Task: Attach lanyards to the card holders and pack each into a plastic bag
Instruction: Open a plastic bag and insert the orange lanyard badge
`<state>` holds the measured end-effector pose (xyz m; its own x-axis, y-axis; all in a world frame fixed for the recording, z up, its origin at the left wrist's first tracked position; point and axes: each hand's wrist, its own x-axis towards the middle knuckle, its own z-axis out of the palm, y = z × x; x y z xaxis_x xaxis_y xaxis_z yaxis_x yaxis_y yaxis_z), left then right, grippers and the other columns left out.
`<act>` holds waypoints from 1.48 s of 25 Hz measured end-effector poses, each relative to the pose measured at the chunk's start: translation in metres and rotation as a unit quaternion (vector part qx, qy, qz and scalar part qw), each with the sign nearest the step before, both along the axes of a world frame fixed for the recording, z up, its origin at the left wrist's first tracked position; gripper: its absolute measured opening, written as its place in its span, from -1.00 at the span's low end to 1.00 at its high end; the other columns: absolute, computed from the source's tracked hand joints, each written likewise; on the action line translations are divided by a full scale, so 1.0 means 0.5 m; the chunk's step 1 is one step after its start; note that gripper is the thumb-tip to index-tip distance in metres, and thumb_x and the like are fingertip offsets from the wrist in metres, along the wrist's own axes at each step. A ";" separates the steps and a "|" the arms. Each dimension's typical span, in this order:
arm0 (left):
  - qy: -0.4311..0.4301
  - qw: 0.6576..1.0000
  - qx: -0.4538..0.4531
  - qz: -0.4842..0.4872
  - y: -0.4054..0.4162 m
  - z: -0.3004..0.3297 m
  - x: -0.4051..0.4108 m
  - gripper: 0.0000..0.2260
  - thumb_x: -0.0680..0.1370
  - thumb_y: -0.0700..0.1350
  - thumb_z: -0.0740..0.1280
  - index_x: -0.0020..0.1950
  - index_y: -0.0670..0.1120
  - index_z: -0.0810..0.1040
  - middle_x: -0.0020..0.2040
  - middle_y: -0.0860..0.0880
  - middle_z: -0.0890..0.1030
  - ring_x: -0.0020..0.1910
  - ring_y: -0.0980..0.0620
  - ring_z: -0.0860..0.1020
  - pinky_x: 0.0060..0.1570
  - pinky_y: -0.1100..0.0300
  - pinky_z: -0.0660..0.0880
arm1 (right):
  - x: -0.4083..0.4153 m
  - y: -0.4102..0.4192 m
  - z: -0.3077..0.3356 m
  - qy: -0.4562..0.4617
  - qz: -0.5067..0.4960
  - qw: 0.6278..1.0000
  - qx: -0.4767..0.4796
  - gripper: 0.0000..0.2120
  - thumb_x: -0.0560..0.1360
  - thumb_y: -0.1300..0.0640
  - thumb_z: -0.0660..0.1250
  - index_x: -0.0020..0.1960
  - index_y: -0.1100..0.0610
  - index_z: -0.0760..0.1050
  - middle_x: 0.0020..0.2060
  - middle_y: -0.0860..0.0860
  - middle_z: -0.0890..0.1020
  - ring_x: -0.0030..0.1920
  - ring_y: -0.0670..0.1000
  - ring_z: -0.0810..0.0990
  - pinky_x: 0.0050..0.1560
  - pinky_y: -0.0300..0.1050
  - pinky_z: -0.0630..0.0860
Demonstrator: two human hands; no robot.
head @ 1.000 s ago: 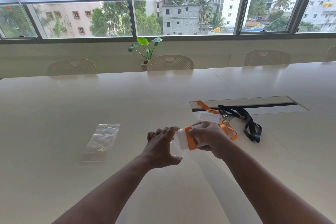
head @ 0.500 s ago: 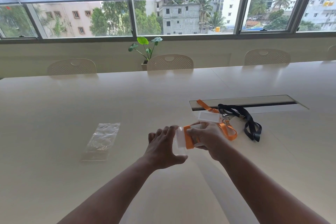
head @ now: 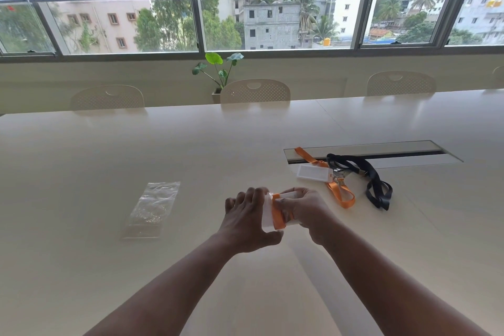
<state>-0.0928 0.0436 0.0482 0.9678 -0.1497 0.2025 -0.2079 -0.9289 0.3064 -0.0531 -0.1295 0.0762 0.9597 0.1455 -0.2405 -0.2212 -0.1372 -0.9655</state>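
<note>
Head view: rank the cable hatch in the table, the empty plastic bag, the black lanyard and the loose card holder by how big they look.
1. Cable hatch, plainly the longest.
2. Empty plastic bag and black lanyard: similar spread, and the bag lies nearer the camera, so unranked.
3. Loose card holder, smallest.

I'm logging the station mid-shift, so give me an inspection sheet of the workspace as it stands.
Surface: pale table, with a long recessed slot at right.
Job's things: a card holder wrapped in an orange lanyard, held between both hands; a second card holder lying on another orange lanyard; a black lanyard beside it; an empty plastic bag flat at left.
Clutter: nothing seen.
Grippers: left hand and right hand both grip the bundle; whether a bag is around it cannot be told.
Cables: nothing seen.
Surroundings: chairs, potted plant, windows with blinds half lowered.
</note>
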 end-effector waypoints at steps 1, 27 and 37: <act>0.000 1.000 0.002 -0.005 -0.001 0.000 0.001 -0.20 0.28 0.38 0.37 0.38 0.08 0.15 0.24 0.05 0.35 0.20 -0.03 0.36 0.12 0.04 0.22 | 0.001 -0.001 0.000 0.002 0.007 1.000 -0.006 -0.74 0.45 0.07 0.57 0.08 0.08 0.60 -0.01 0.07 0.66 -0.03 0.04 0.65 -0.39 -0.32 0.54; -0.043 0.998 -0.054 -0.002 -0.025 0.020 -0.008 -0.13 0.26 0.30 0.39 0.46 0.04 0.12 0.38 0.01 0.42 0.32 -0.03 0.41 0.22 0.12 0.19 | -0.015 -0.022 0.016 0.075 0.134 0.986 0.065 -0.82 0.55 0.18 0.33 0.10 0.21 0.61 -0.14 0.10 0.67 -0.07 0.07 0.65 0.16 0.22 0.53; -0.031 0.993 -0.116 0.014 -0.035 0.017 -0.004 0.00 0.16 0.48 0.44 0.42 0.06 0.11 0.31 0.06 0.48 0.33 0.03 0.46 0.24 0.09 0.27 | -0.041 0.003 0.026 -0.004 0.197 0.980 -0.003 -0.87 0.58 0.15 0.32 -0.07 0.11 0.64 -0.21 0.02 0.67 -0.16 0.00 0.64 -0.03 -0.01 0.59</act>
<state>-0.0948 0.0262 0.0566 0.9558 -0.0651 0.2869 -0.2073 -0.8411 0.4996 -0.0736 -0.1283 0.0893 0.8314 0.5037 -0.2346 -0.1422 -0.2153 -0.9661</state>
